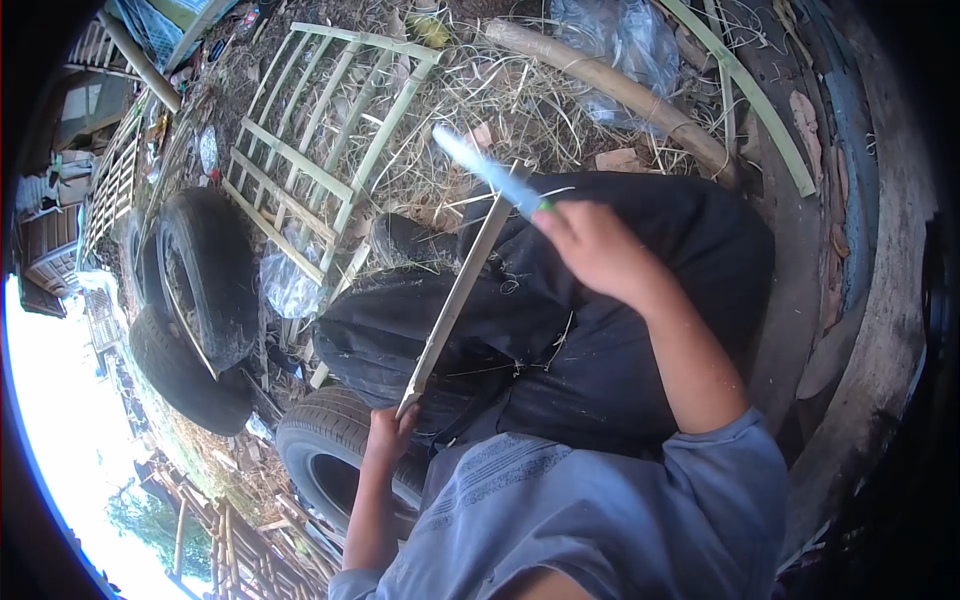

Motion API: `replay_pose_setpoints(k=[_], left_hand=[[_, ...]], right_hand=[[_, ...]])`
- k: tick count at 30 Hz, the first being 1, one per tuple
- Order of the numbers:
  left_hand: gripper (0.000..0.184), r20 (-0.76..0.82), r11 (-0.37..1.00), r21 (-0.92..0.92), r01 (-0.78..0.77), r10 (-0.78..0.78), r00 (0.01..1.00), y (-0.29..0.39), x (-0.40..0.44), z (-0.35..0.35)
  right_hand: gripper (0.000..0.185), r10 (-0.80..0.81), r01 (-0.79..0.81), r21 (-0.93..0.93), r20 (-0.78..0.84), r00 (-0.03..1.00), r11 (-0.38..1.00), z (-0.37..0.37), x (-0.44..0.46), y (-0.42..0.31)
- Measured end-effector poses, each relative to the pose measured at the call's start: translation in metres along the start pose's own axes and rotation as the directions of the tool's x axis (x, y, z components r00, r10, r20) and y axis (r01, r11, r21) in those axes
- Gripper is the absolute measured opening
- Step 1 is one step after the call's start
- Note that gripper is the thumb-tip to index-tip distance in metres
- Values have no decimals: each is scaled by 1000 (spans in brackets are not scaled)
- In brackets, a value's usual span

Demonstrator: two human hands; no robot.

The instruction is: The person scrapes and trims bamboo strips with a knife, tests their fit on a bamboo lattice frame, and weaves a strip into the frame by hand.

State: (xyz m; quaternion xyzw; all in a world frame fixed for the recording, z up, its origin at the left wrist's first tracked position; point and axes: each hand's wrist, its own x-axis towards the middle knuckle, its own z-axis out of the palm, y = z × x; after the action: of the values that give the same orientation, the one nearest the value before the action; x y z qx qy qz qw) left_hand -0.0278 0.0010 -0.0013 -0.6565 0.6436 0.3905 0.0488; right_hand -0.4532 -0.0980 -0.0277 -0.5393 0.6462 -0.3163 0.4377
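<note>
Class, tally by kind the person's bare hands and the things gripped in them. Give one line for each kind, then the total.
Hands: 2 (left hand, right hand)
Knife, in the right hand: 1
Bamboo strip, in the left hand: 1
Total: 4

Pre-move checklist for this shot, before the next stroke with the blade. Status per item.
1. Left hand grips near end of long, pale bamboo strip: ok.
2. Right hand closed on knife with pale blue-white blade, green at its base: ok.
3. Left hand away from blade: ok, blade is by the strip's far end.
4. Cutting edge seated on strip: cannot tell, blade blurred.
5. Legs in black trousers not under strip: not ok, strip crosses above them.
</note>
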Motion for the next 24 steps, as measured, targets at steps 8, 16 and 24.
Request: replay_pose_setpoints(k=[8,16,24], left_hand=[[42,-15,1000,11,-9,9,1000,9,0,-1],[32,42,991,105,88,-93,995,19,1,-8],[34,31,992,104,74,-78,997,13,1,-6]], right_hand=[[41,84,-75,95,-96,992,993,-9,2,-2],[43,60,-52,144,-50,997,988,-4,1,-3],[40,227,-195,255,-103,968,947,-21,3,-13]])
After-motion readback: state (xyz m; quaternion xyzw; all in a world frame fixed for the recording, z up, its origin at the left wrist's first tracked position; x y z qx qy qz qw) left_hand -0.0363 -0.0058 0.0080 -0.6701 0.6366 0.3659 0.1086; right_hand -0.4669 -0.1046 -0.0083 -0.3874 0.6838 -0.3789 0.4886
